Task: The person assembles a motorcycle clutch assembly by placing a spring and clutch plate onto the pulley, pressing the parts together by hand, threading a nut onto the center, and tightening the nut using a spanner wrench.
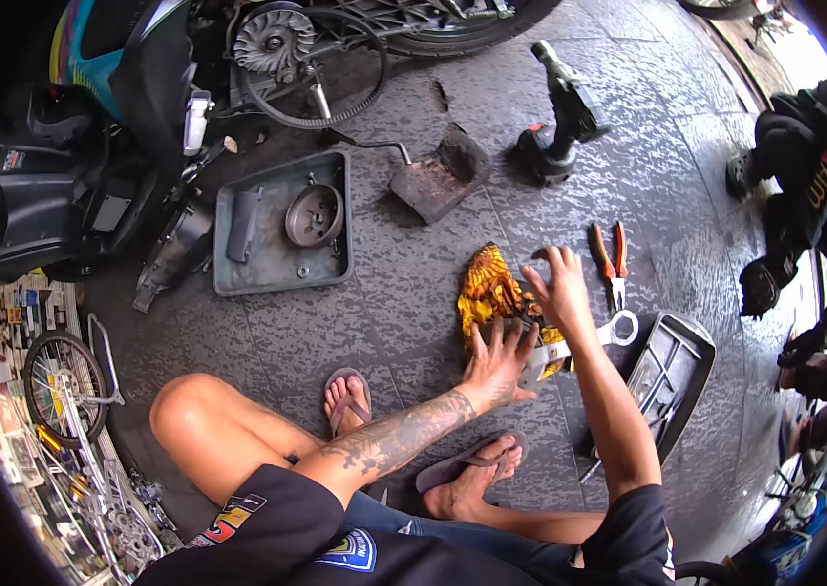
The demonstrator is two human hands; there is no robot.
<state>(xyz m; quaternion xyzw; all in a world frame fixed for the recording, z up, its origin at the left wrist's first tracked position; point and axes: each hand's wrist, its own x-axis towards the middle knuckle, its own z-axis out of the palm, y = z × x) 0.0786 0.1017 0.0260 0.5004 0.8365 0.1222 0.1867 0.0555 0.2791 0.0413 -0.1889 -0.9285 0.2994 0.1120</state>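
My left hand [499,364] is over the edge of a yellow patterned cloth [484,283], fingers spread, touching a pale metal part [538,365] beside the cloth. My right hand [558,287] is raised just right of the cloth with its fingers apart and nothing between them. A ring-ended metal wrench [620,328] shows to the right of my right forearm, its other side hidden behind the wrist. Orange-handled pliers [613,262] lie on the floor farther right. Dark smudges mark the fingers.
A grey tray [224,234] holds a round metal drum [315,215]. A rusty pan [441,176], a black power tool [566,117] and a black tool tray [706,366] stand around. Motorcycle parts [276,44] are at the top; a person [804,186] crouches at right.
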